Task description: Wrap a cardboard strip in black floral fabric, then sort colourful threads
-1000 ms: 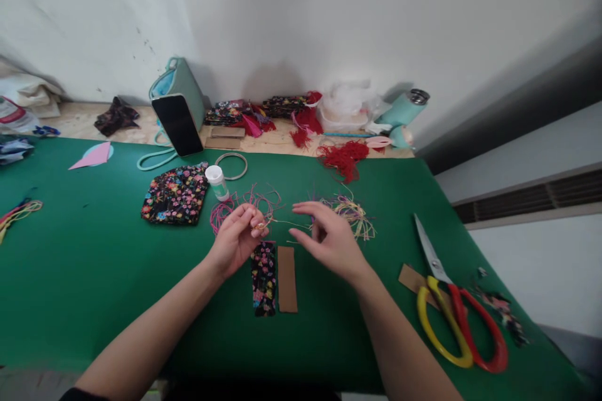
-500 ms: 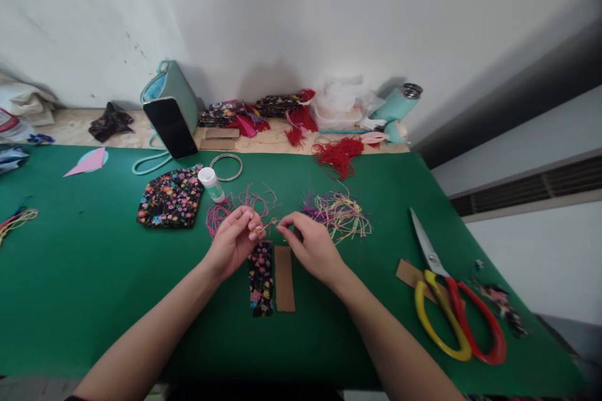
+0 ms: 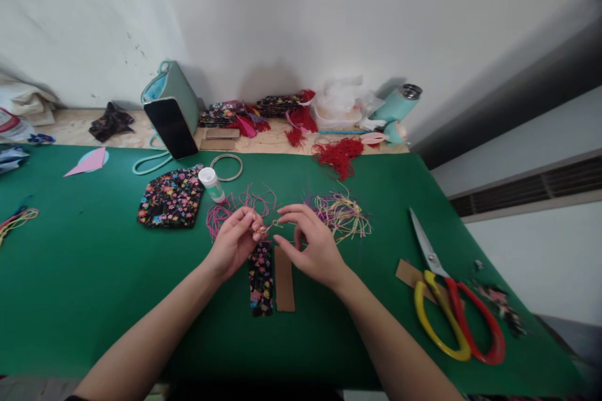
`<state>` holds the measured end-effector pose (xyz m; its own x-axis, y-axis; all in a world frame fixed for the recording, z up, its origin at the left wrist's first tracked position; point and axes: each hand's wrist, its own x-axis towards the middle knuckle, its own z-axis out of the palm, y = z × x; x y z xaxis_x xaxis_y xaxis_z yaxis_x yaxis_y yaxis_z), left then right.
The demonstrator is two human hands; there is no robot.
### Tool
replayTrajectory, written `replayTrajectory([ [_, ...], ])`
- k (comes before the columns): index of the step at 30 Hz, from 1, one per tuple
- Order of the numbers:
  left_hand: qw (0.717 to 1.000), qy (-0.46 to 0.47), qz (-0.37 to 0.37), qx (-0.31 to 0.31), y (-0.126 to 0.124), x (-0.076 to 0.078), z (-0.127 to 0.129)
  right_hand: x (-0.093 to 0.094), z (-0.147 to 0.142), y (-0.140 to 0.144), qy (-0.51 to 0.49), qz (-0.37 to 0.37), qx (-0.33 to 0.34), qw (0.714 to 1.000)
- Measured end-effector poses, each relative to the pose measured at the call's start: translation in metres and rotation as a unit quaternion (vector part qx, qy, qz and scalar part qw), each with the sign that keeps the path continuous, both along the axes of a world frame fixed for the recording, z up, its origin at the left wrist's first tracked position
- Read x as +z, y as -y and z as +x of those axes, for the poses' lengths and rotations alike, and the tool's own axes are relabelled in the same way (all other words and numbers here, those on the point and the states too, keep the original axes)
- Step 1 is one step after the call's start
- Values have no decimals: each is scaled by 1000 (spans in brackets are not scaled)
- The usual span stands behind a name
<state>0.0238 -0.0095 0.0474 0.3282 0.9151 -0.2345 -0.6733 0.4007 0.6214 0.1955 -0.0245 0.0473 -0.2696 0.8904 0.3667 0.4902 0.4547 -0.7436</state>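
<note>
My left hand [image 3: 237, 238] is closed, pinching a thin yellowish cord [image 3: 273, 224] whose small loop sticks out to the right of the fingertips. Beside that loop is my right hand [image 3: 313, 243], its thumb and fingers spread with a gap between them. Whether its fingertips touch the cord I cannot tell. Below the hands lie a black floral fabric strip [image 3: 261, 282] and, next to it, a brown cardboard strip [image 3: 284, 282]. Pink cords [image 3: 219, 216] are heaped behind my left hand, and yellow and purple cords [image 3: 345, 216] behind my right.
Large scissors [image 3: 439, 288] with yellow and red handles lie at the right over a cardboard piece. A white bottle [image 3: 211, 185], a metal ring [image 3: 226, 167] and floral fabric [image 3: 170, 199] are at the left. Farther back are a propped phone [image 3: 172, 128] and red tassels [image 3: 339, 156].
My right hand's thumb and fingers have spread apart from their pinch near the cord loop. My left hand has stayed almost in place, still pinching the cord.
</note>
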Motion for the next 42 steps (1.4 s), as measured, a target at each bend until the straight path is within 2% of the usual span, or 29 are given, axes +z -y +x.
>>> replayTrajectory([
  [8, 999, -36, 11, -14, 2, -3, 0, -2, -2, 1, 19, 107, -4, 994],
  [13, 999, -41, 15, -18, 2, -2, 0, -1, -2, 1, 110, 192, 0, 975],
  [19, 999, -42, 13, -23, 3, -2, 1, 1, -1, 1, 161, 229, -12, 960],
  [26, 999, -41, 17, -19, 2, -2, 0, 2, 4, -3, 156, 195, -45, 967],
  [31, 999, -35, 10, -3, 0, -2, -1, 0, 26, -12, 229, 197, -112, 947],
  [34, 999, -43, 6, -4, 1, -2, -2, -4, 40, -18, 283, 146, -185, 930],
  [36, 999, -48, 6, -7, 2, -2, -2, -5, 43, -20, 272, 96, -205, 935],
  [38, 998, -54, 6, -12, 2, -2, -2, -4, 40, -19, 209, 55, -167, 962],
  [40, 998, -60, 4, -19, 3, -2, -2, -1, 31, -16, 127, 12, -76, 989],
  [42, 998, -64, 2, -24, 3, -2, -2, 3, 21, -10, 58, -47, 19, 997],
])
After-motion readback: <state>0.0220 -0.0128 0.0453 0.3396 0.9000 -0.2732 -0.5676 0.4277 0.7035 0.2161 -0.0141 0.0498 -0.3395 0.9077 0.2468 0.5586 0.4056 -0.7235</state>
